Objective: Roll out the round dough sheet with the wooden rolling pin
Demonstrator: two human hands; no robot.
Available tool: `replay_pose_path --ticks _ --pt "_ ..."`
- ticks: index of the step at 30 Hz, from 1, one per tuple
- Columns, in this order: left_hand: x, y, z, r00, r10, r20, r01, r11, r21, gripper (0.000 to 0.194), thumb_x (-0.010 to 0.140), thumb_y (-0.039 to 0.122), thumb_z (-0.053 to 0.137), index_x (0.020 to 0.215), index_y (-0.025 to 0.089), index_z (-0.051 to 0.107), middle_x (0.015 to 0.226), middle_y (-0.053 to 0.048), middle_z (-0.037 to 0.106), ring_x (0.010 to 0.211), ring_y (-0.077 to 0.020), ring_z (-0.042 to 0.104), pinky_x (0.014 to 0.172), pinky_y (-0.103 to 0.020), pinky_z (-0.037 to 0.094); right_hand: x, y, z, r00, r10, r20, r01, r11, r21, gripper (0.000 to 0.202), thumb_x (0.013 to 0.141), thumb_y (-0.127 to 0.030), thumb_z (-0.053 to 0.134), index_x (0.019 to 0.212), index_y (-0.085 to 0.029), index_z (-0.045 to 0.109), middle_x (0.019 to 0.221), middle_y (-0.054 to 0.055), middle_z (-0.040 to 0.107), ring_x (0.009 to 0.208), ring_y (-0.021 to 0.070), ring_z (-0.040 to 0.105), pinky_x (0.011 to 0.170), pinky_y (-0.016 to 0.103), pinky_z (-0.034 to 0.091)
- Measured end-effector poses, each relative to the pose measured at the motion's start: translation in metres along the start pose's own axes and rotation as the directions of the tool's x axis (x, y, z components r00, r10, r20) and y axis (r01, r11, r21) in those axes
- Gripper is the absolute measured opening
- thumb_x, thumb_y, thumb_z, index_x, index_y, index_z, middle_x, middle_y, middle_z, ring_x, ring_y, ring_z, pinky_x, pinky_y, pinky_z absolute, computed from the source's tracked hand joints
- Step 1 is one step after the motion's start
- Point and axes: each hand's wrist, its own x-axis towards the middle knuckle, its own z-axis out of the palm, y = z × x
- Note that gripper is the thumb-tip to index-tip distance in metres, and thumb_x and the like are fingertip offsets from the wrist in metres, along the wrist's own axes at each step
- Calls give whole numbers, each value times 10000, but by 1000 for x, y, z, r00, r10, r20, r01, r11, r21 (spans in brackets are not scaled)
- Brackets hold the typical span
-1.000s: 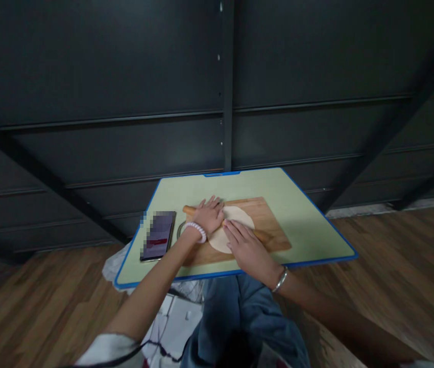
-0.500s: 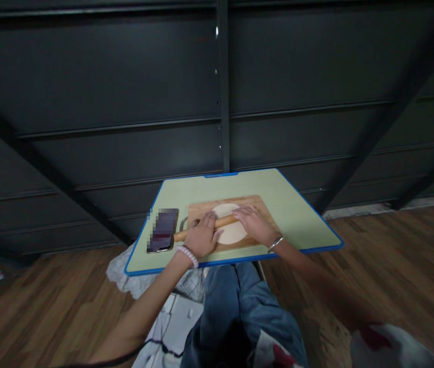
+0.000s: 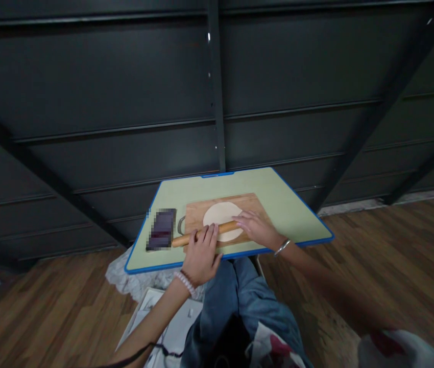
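A flat round of dough [image 3: 220, 212] lies on a wooden cutting board [image 3: 193, 217]. Across the near part of the dough rests a wooden rolling pin [image 3: 182, 240], its left end reaching past the board. My left hand [image 3: 200, 259] lies over the pin left of the dough, fingers bent over the wood. On the pin's other end is my right hand [image 3: 257, 230], its fingers curled over it and hiding the tip. Part of the dough's right side is covered by that hand.
The board sits on a light green folding table [image 3: 297, 220] with a blue rim. A phone [image 3: 162, 230] lies left of the board's metal handle [image 3: 181, 225]. Dark metal panels [image 3: 155, 76] rise behind the table. My legs [image 3: 220, 296] are under its near edge.
Both hands have drawn the rolling pin toward me, from the middle of the dough to its near part. More of the dough's far side shows. The view has shifted slightly.
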Motion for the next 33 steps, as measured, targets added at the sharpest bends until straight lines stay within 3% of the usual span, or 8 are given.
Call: replay_pose_path --ticks 3,10,15,23,28,33 --pt "-5 2 0 1000 13 -18 -13 1000 -13 707 869 436 435 1461 107 232 1483 -145 343 1349 -305 293 1113 -498 190 -7 -8 -1 1000 -11 20 12 998 -63 310 928 -171 466 1221 -157 570 1133 95 632 1099 202 532 965 379 407" --pt "-22 5 2 996 46 -75 -49 998 -31 661 877 352 459 1466 141 244 1483 -101 353 1358 -270 284 1139 -455 172 -22 -21 -6 999 20 -39 -21 999 -40 286 856 -137 575 1134 -199 602 1065 72 597 1055 215 525 939 379 431" --pt "-16 -7 -7 995 93 -40 -95 993 -68 592 893 297 467 1448 196 290 1427 -89 425 1300 -255 367 1097 -460 261 -30 -29 -9 1000 25 5 -24 998 -53 390 860 -59 504 1223 -197 535 1087 76 572 1068 207 519 944 362 428" --pt "-18 -8 1 991 -27 -130 22 999 -35 498 896 174 436 1392 193 403 1283 -130 517 1198 -286 439 1029 -482 341 -44 -47 -9 997 77 -3 -76 982 -171 476 821 12 415 1261 -150 496 1150 115 547 1093 237 476 957 399 420" --pt "-18 -11 4 987 -59 -151 35 987 -157 421 914 185 438 1324 256 499 1159 -91 586 1049 -249 524 896 -425 443 -50 -40 -7 999 33 28 -29 992 -123 567 782 43 371 1312 -139 459 1237 109 542 1153 216 462 1020 395 394" --pt "-9 -19 4 990 5 -139 -37 972 -232 467 917 230 445 1383 245 417 1304 -67 546 1219 -230 462 1046 -446 326 -49 -33 0 1000 1 -2 -2 993 -115 557 831 -8 341 1374 -113 401 1369 129 492 1287 195 402 1095 410 334"
